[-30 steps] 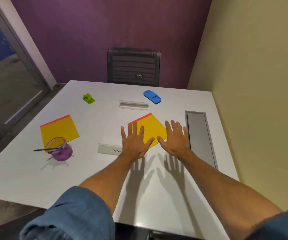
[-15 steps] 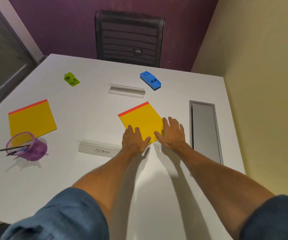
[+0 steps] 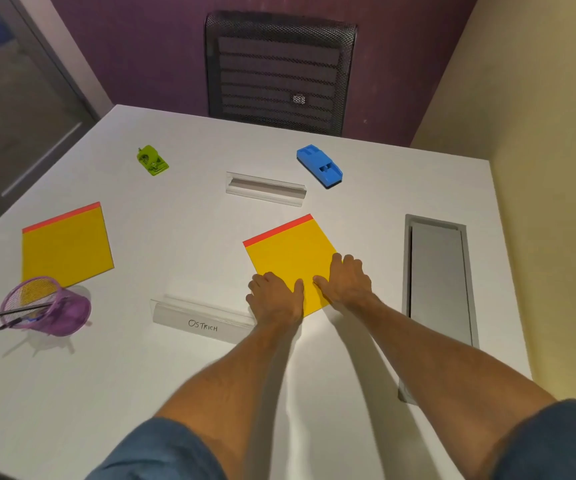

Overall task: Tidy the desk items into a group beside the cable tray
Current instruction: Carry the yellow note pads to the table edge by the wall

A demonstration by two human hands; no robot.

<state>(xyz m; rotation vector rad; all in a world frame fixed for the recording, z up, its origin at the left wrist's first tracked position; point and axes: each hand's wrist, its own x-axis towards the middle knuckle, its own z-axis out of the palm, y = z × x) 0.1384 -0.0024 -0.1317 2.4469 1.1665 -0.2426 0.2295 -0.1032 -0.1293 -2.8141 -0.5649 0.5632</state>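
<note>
A white desk point(image 3: 175, 393) fills the view, with one mesh chair point(image 3: 279, 67) beyond the hands. Both forearms reach forward, sleeves rolled at the elbows, and meet at the near corner of one yellow pad point(image 3: 290, 254). The left hand point(image 3: 274, 301) curls its fingers at the pad's left edge with the thumb lying on top. The right hand point(image 3: 349, 282) does the same at the right edge, so each pinches the pad, which lies flat on the desk. One cable tray point(image 3: 439, 285) is sunk into the desk just right of the right hand, apart from the pad. A second pad point(image 3: 66, 247) lies far left of the left hand. Of two clear holders, the one marked OSTRICH point(image 3: 203, 318) touches the left wrist and the blank one point(image 3: 266, 188) sits beyond the fingers. One purple cup point(image 3: 51, 306) lies tipped far left, with pens point(image 3: 9, 311) sticking out. One blue block point(image 3: 319, 166) and one green punch point(image 3: 151, 161) sit farthest away.
</note>
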